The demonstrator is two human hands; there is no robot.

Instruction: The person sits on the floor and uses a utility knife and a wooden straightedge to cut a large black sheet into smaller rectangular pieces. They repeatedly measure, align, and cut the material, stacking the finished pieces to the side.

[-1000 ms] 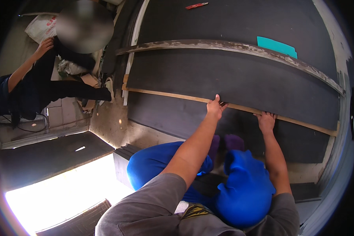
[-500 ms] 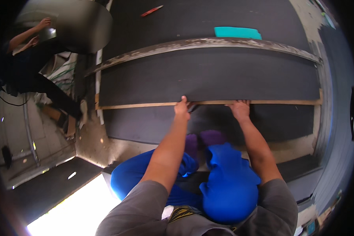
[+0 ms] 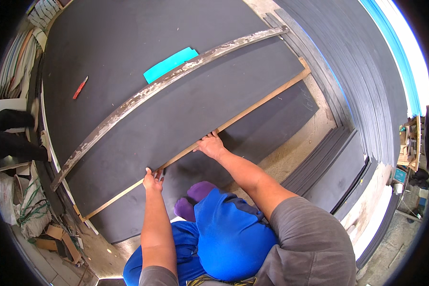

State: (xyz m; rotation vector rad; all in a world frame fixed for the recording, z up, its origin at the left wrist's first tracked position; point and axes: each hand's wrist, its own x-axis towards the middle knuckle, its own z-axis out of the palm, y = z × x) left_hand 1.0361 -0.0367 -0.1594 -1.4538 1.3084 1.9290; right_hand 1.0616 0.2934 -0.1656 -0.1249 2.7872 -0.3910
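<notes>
Room over black sheet (image 3: 200, 102), 1 bar (image 3: 176, 72) (weathered) crossing

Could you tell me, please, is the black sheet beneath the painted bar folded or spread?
Spread: the black sheet lies flat either side of the bar.

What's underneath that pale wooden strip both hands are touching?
Dark sheeting shows along both sides of the strip, where the left hand and right hand rest. What lies directly beneath is covered, so I can't tell.

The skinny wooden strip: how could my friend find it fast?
Find the big dark sheet. Nearer the person than the patchy bar, the left hand and right hand touch the wooden strip. It's plain tan and thinner, without the bar's blotchy surface.
</notes>
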